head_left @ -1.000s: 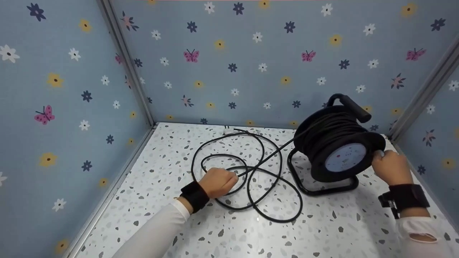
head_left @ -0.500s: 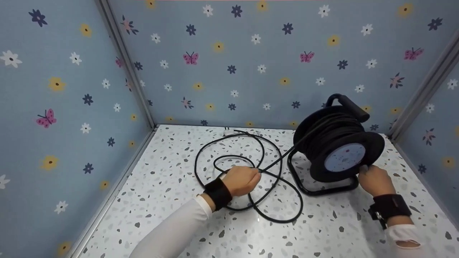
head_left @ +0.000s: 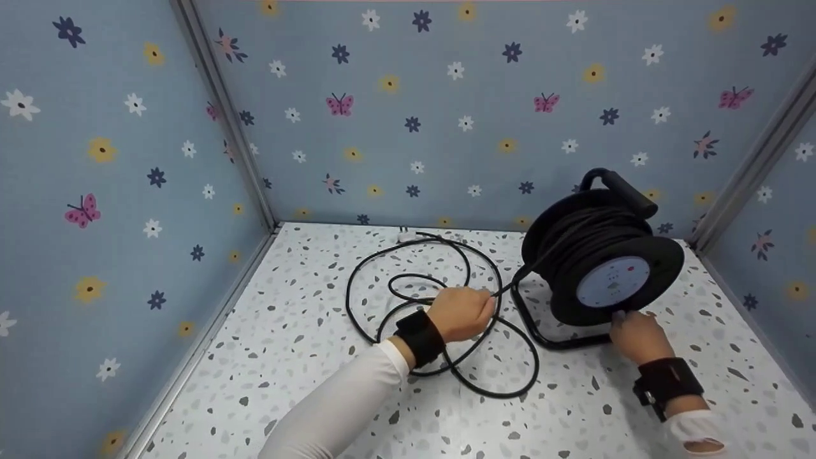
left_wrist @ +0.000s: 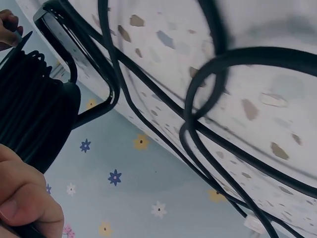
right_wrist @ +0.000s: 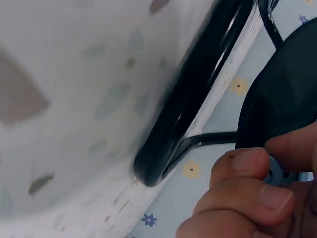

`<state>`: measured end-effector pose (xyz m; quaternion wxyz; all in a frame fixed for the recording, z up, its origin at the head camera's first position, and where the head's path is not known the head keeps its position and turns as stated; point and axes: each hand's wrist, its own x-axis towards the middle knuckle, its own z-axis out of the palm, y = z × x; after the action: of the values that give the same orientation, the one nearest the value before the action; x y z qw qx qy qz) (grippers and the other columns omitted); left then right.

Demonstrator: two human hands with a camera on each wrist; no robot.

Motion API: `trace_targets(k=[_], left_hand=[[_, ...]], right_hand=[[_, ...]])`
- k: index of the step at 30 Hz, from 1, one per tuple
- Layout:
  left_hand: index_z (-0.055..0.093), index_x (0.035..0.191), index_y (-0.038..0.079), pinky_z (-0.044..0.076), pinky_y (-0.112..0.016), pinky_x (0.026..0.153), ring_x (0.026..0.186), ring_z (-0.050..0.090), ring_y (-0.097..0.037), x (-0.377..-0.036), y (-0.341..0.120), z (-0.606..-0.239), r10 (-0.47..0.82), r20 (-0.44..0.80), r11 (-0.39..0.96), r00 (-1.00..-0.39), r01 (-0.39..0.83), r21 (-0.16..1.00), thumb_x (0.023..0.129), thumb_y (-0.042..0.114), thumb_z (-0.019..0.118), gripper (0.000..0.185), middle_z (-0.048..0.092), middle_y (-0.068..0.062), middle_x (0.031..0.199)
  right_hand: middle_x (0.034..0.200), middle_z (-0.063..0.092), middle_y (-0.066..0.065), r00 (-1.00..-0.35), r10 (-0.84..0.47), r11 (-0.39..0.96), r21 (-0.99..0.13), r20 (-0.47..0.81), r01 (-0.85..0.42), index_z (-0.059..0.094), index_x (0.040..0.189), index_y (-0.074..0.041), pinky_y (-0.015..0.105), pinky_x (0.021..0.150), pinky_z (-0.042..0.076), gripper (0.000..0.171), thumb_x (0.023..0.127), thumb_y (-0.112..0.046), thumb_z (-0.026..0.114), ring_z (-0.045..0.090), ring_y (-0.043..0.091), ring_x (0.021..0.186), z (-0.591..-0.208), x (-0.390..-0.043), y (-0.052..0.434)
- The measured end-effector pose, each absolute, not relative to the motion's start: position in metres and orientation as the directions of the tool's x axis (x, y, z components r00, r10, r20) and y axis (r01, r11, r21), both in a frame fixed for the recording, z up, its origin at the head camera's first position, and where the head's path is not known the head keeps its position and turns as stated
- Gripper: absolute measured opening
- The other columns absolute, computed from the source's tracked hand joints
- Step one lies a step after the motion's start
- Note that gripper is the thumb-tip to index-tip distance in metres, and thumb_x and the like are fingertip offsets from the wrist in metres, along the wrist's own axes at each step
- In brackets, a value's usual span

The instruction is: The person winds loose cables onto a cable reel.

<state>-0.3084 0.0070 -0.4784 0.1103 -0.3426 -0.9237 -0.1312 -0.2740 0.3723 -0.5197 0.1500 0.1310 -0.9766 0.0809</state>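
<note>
A black cable reel (head_left: 599, 258) stands on its black tube frame (head_left: 548, 338) at the right of the speckled table (head_left: 306, 357). Loose loops of black cable (head_left: 491, 382) lie to its left, ending in a white plug (head_left: 407, 236) by the back wall. My left hand (head_left: 468, 312) grips the cable just left of the reel, where it runs taut up to the drum. My right hand (head_left: 628, 328) pinches a small grey knob (right_wrist: 273, 171) at the lower rim of the reel's face. In the left wrist view the cable (left_wrist: 198, 119) crosses over itself beside the reel (left_wrist: 29, 109).
Flowered blue walls (head_left: 414, 115) close in the table on the left, back and right, with metal corner posts (head_left: 223, 115). The reel has a black carry handle (head_left: 628, 188) on top. Bare tabletop lies at the front left (head_left: 255, 382).
My left hand slid right along the cable toward the reel. My right hand swung down and left around the reel's rim, and the loose loops drew in a little.
</note>
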Motion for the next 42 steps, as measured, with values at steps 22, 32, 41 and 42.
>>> trace_targets(k=[22, 32, 41, 42], left_hand=[[0.059, 0.092, 0.016, 0.057, -0.039, 0.064, 0.074, 0.072, -0.023, -0.32, 0.067, -0.451, 0.572, 0.271, 0.753, -0.774, 0.627, 0.199, 0.118, 0.034, 0.032, 0.041, 0.065, -0.002, 0.078], [0.061, 0.104, 0.016, 0.057, -0.038, 0.068, 0.079, 0.071, -0.019, -0.32, 0.072, -0.449, 0.606, 0.246, 0.729, -0.756, 0.652, 0.208, 0.12, 0.036, 0.028, 0.042, 0.065, -0.001, 0.084], [0.057, 0.138, 0.011, 0.056, -0.046, 0.099, 0.108, 0.073, -0.025, -0.348, 0.013, -0.445, 0.591, 0.215, 0.739, -0.778, 0.628, 0.242, 0.109, 0.047, 0.063, 0.046, 0.074, -0.006, 0.122], [0.056, 0.143, 0.011, 0.054, -0.049, 0.107, 0.116, 0.072, -0.027, -0.354, 0.003, -0.446, 0.578, 0.205, 0.75, -0.79, 0.613, 0.248, 0.107, 0.046, 0.067, 0.051, 0.073, -0.007, 0.13]], right_hand=[[0.09, 0.07, 0.029, -0.995, -0.1, 0.908, -0.409, 0.011, -0.096, 0.068, 0.106, 0.016, 0.067, 0.081, 0.056, 0.051, 0.114, -0.011, 0.024, 0.071, 0.045, 0.082, -0.52, -0.269, 0.319], [0.087, 0.071, 0.029, -0.998, -0.055, 0.902, -0.428, 0.007, -0.053, 0.069, 0.084, 0.001, 0.066, 0.08, 0.056, 0.06, 0.116, -0.019, 0.022, 0.071, 0.041, 0.078, -0.518, -0.267, 0.311], [0.087, 0.067, 0.022, -0.998, -0.064, 0.897, -0.439, -0.024, -0.047, 0.057, 0.076, -0.009, 0.065, 0.085, 0.055, 0.056, 0.117, -0.022, 0.021, 0.066, 0.035, 0.078, -0.518, -0.267, 0.312], [0.088, 0.068, 0.024, -0.998, -0.063, 0.898, -0.437, -0.019, -0.049, 0.058, 0.076, -0.008, 0.066, 0.085, 0.055, 0.057, 0.117, -0.022, 0.022, 0.067, 0.037, 0.079, -0.518, -0.267, 0.311]])
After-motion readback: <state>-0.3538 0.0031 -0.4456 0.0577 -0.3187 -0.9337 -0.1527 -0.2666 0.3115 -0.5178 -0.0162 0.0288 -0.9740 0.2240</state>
